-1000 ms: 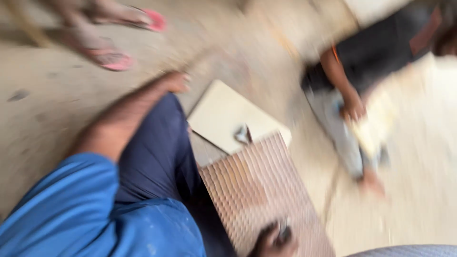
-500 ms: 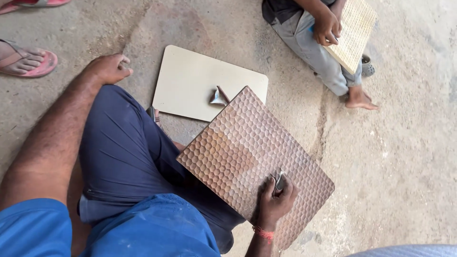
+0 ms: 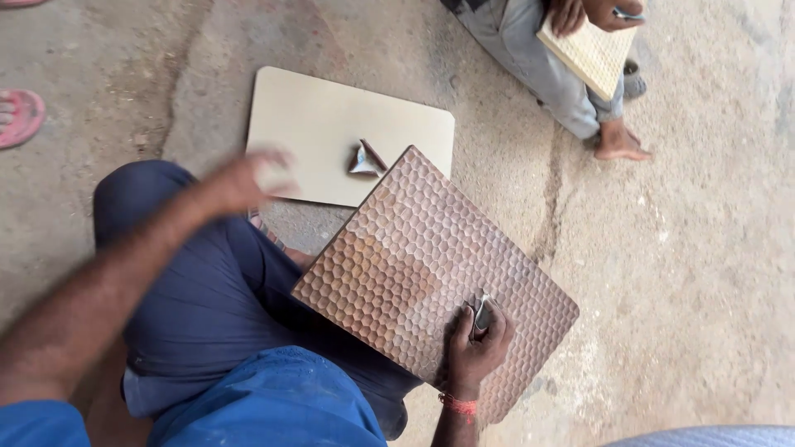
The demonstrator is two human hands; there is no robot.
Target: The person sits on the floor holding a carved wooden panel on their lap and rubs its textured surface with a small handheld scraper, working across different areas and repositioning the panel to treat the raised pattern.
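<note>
right hand (image 3: 474,348) fingers curled, pinching small metal tool (image 3: 481,312) against brown honeycomb-embossed board (image 3: 431,273); board rounded-cornered, propped tilted on lap over blue trousers; left hand (image 3: 248,178) blurred above knee, fingers loosely spread, holding nothing; smooth cream panel (image 3: 323,124) flat on rough concrete floor (image 3: 679,273), crumpled grey scrap (image 3: 364,159) on it; another person's hands with pale textured board (image 3: 590,51) at top.

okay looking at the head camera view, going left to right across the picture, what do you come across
Pink sandal at the left edge → blurred left hand → cream board on the floor → small folded grey scrap lying on it → right hand gripping a small metal tool against the brown honeycomb-textured panel → another person's bare foot.
</note>
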